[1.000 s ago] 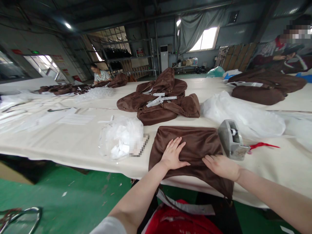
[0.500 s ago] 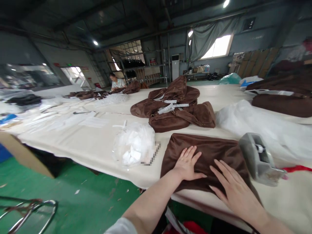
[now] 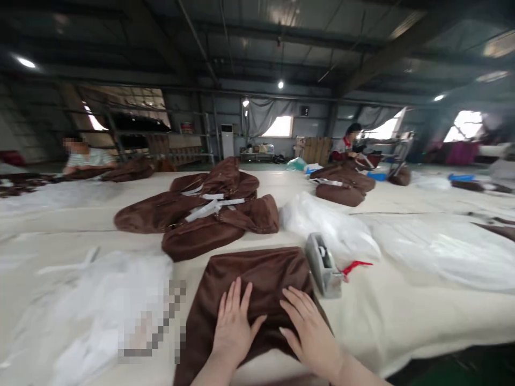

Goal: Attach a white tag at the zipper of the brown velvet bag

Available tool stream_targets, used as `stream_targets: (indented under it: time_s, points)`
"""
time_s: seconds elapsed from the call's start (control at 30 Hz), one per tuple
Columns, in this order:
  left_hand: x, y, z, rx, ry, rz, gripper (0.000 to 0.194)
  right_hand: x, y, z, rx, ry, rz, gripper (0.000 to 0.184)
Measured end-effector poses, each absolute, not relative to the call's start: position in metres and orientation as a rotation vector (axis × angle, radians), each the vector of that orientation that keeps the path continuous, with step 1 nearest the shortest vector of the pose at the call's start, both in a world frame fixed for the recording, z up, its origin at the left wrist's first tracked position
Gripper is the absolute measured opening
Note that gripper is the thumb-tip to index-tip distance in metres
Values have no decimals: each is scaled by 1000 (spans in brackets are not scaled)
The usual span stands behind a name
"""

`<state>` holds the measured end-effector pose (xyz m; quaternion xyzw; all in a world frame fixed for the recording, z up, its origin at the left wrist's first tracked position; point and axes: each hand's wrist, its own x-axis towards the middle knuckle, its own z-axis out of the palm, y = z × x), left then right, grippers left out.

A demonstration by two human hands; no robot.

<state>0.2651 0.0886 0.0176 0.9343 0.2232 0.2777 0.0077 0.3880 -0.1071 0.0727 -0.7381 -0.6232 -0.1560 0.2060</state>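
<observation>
A dark brown bag (image 3: 257, 268) of soft, shiny material lies flat at the table's near edge. On its left part rests my left hand (image 3: 234, 321), palm down with the fingers stretched out. My right hand (image 3: 308, 327) lies on the right part of the bag, fingers extended and thumb apart. Neither hand grips anything. Close to the bag's right side stands a grey tape dispenser (image 3: 325, 265) with a red strip (image 3: 356, 266) beside it. Beyond the bag is a pile of brown bags (image 3: 213, 214) with white-wrapped straps.
Clear plastic with white scraps (image 3: 116, 300) lies on the left. Plastic bags (image 3: 330, 222) and a larger plastic sheet (image 3: 446, 252) spread rightward over the cream table (image 3: 386, 316). More brown bags (image 3: 341, 185) lie farther back. One person (image 3: 88, 155) sits far left, another (image 3: 352, 145) at the back right.
The view has swung to the right and up, bringing a second person and more of the table's right side into sight. Both hands stay spread on the brown bag.
</observation>
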Motion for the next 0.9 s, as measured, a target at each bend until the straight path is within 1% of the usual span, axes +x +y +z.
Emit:
stream_targets:
  time_s: [0.13, 0.2, 0.27, 0.37, 0.5, 0.63, 0.73, 0.83, 0.9]
  points:
    - [266, 83, 9, 2952, 768, 990, 75, 431, -129, 90, -2057, -1504, -658, 40]
    - [266, 84, 9, 2977, 754, 1001, 76, 476, -140, 92, -2067, -1285, -815, 35]
    - [265, 85, 10, 2995, 747, 1004, 76, 529, -152, 91, -2128, -978, -901, 33]
    - [266, 88, 10, 3009, 749, 1007, 77, 604, -170, 90, -2319, -624, -863, 40]
    - [268, 90, 7, 3021, 763, 1017, 77, 659, -193, 92, -2383, -533, -754, 45]
    - [267, 90, 7, 3037, 759, 1020, 76, 675, -204, 93, -2365, -447, -630, 46]
    - [266, 90, 7, 3026, 770, 1010, 77, 668, -205, 94, -2287, -386, -588, 50]
    - [267, 90, 8, 3004, 753, 988, 76, 631, -198, 93, -2174, -362, -581, 55]
    - [267, 89, 10, 2970, 737, 958, 75, 584, -186, 92, -1993, -409, -435, 53]
